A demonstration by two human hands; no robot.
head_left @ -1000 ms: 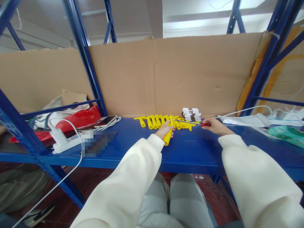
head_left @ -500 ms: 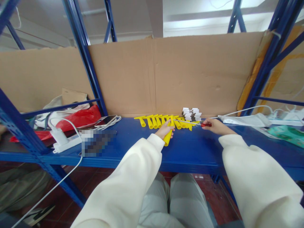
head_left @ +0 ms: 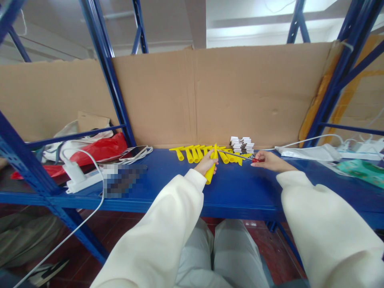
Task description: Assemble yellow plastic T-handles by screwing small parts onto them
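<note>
My left hand (head_left: pixel 207 162) is wrapped round a yellow plastic handle (head_left: pixel 211 175), tube-shaped with a narrow crosspiece at its far end. From the right, my right hand (head_left: pixel 268 161) grips a screwdriver by its red handle (head_left: pixel 258 160). The metal shaft (head_left: pixel 235 154) points left, and its tip meets the far end of the yellow piece; the exact contact is too small to make out. Behind the hands, several like yellow pieces (head_left: pixel 194 153) lie in a row. A stack of white and dark small parts (head_left: pixel 241 144) stands behind their right end.
Brown cardboard (head_left: pixel 240 92) closes off the back of the blue shelf (head_left: pixel 168 180). On the left are a phone (head_left: pixel 134 152), a white power strip (head_left: pixel 85 182) and a red bag (head_left: pixel 103 150). White packaging (head_left: pixel 310 152) and a green packet (head_left: pixel 361 170) lie to the right.
My right hand has shifted its fingers on the screwdriver's red handle and moved slightly left. The yellow piece in my left hand has moved slightly left.
</note>
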